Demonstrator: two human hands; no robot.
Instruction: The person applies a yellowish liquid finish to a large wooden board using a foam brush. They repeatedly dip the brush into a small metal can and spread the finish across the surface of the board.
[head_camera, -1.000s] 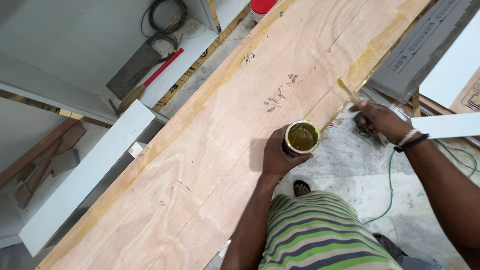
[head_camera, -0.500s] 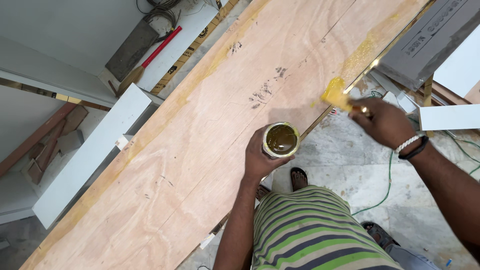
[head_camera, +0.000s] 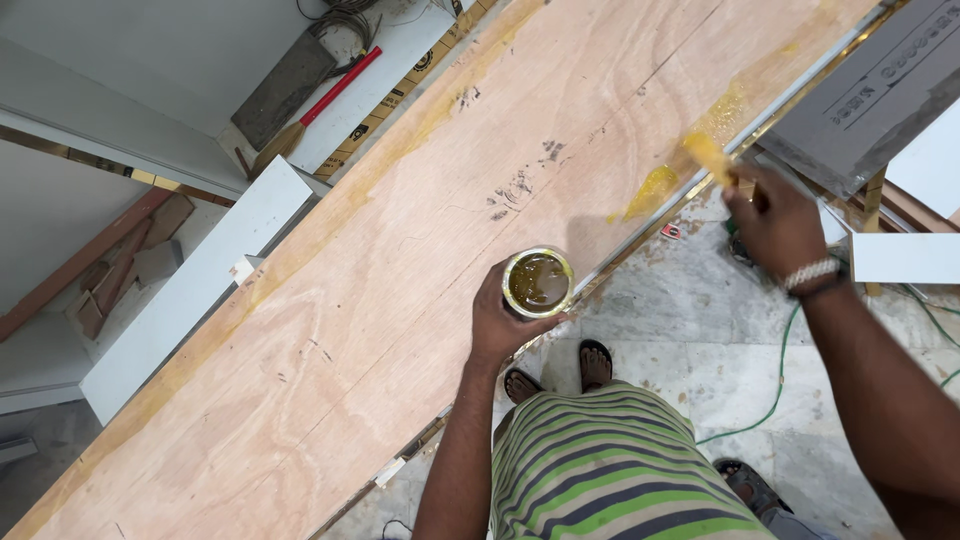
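Your right hand is closed around the handle of a small brush, and the brush points away from you — up and to the left in the view, toward the plywood board. Its yellow, wet bristles lie on the near edge of the board, just beside the thin metal strip that runs along this edge. Directly left of the bristles and a little nearer to you there is a fresh yellow smear of glue, touching the same edge.

The long axis of the board goes diagonally, from near left to far right, and the band of glue follows this axis. So the line that matters is the edge itself: from your right hand it continues far-right in one direction and near-left, toward the tin, in the other.

Your left hand is wrapped around a small round tin and holds it upright on the near edge of the board, with dark yellowish glue inside and the top open. The tin lies to the left of the brush and nearer to your body — apart from the bristles, with the smear between them. The right hand is the nearer one to the wet band; the left hand is occupied with the tin.
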